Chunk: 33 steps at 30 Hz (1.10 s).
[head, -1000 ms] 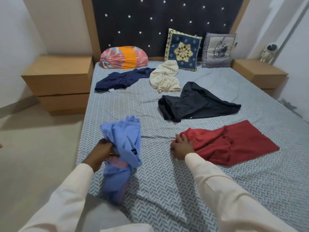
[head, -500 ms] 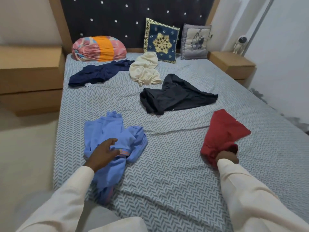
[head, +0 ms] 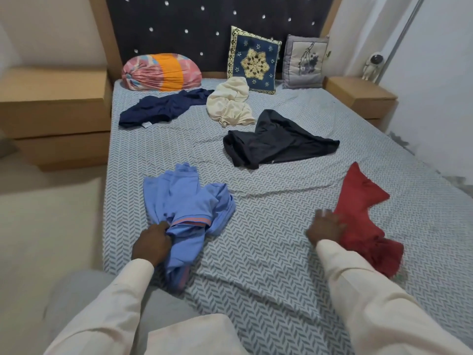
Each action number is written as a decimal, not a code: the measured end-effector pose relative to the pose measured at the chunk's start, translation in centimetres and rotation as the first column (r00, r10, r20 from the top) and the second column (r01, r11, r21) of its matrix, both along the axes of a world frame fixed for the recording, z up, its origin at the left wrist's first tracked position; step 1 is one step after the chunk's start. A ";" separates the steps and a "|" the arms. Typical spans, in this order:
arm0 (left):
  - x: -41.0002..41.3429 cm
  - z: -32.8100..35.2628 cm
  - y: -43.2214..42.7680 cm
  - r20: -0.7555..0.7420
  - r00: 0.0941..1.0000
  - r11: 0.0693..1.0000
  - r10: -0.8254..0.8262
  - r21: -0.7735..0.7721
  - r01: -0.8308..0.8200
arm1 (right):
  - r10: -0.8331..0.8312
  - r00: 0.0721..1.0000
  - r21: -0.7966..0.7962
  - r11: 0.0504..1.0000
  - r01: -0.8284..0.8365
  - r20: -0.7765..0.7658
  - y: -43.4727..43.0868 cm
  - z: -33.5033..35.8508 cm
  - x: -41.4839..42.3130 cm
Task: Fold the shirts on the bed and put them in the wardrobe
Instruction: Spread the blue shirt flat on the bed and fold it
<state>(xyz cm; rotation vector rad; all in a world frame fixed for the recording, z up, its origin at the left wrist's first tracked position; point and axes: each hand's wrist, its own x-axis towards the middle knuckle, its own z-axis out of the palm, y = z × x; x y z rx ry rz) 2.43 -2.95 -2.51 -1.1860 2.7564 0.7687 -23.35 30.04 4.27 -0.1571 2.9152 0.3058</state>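
**Needed spreading flat before folding**

Gripped bunched blue shirt [head: 184, 201] with left hand [head: 151, 243], curled into cloth, at near edge of bed [head: 268, 239]. Rested right hand [head: 325, 228] flat, blurred, against red shirt [head: 363, 213]. Best shaken out and smoothed flat first.

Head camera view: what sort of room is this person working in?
Probably a home bedroom: a bed with a grey herringbone sheet, a dark studded padded headboard, and a light wooden bedside cabinet on each side.
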 end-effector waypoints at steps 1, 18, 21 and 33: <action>0.3 0.2 0.0 -0.039 0.999 1.000 -0.011 0.002 0.011 | 0.009 1.000 -0.134 0.991 -0.007 0.017 -1.7 -1.3 0.3; -1.2 12.9 -4.6 -0.592 0.686 0.750 0.423 0.653 0.101 | 0.489 0.674 -0.690 -0.183 0.700 0.554 -19.2 4.0 5.1; -3.6 15.3 -7.0 -0.634 0.743 0.934 0.217 0.355 0.030 | 0.297 0.827 -0.733 -0.383 0.561 0.478 -18.0 7.4 0.3; 0.2 1.5 0.3 0.104 0.975 0.940 -0.195 0.304 0.155 | 0.174 0.888 -0.853 0.405 0.330 0.426 -11.6 -8.9 0.7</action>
